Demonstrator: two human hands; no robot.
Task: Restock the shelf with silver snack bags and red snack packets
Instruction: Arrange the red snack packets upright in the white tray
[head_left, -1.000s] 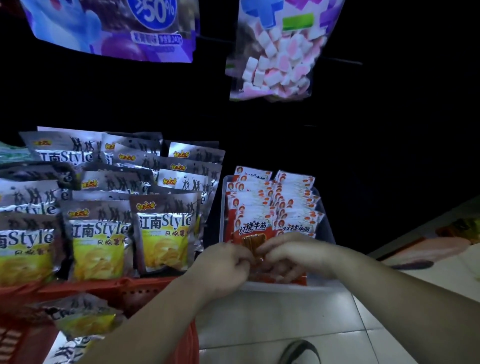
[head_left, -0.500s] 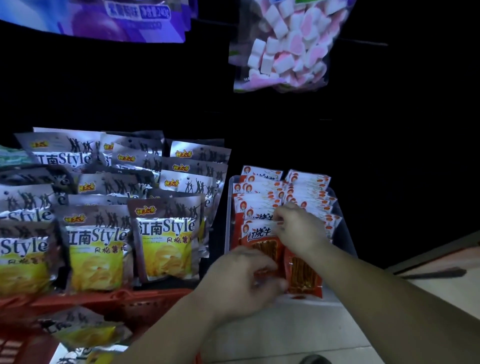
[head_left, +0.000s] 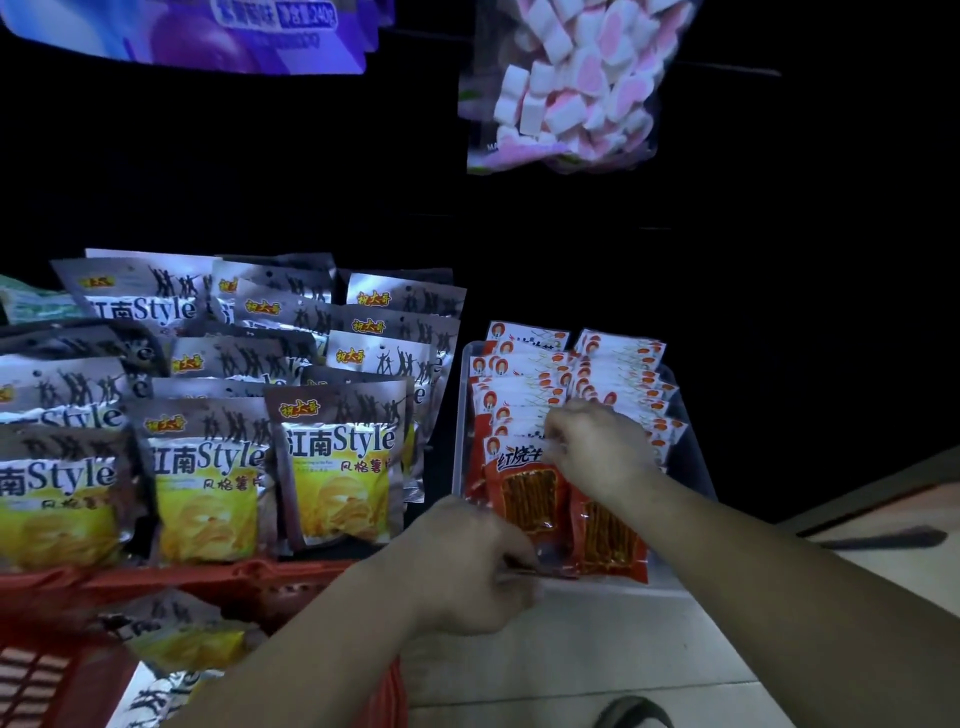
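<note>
Red snack packets (head_left: 524, 493) stand in two rows inside a clear bin (head_left: 696, 457) on the shelf. My right hand (head_left: 597, 447) reaches into the bin and pinches the tops of the front packets. My left hand (head_left: 467, 561) sits at the bin's front edge, fingers curled on the bottom of the front red packet. Silver snack bags (head_left: 337, 467) with yellow chip pictures stand in rows to the left of the bin.
A red basket (head_left: 171, 587) at lower left holds more silver bags (head_left: 176, 634). A marshmallow bag (head_left: 566, 88) and a purple bag (head_left: 234, 36) hang above. Pale floor tiles (head_left: 597, 654) lie below, with a shoe (head_left: 631, 714) at the bottom edge.
My right hand has moved up from the front of the bin to the packet tops. My left hand has stayed at the front packet's lower edge. The view has come closer to the shelf.
</note>
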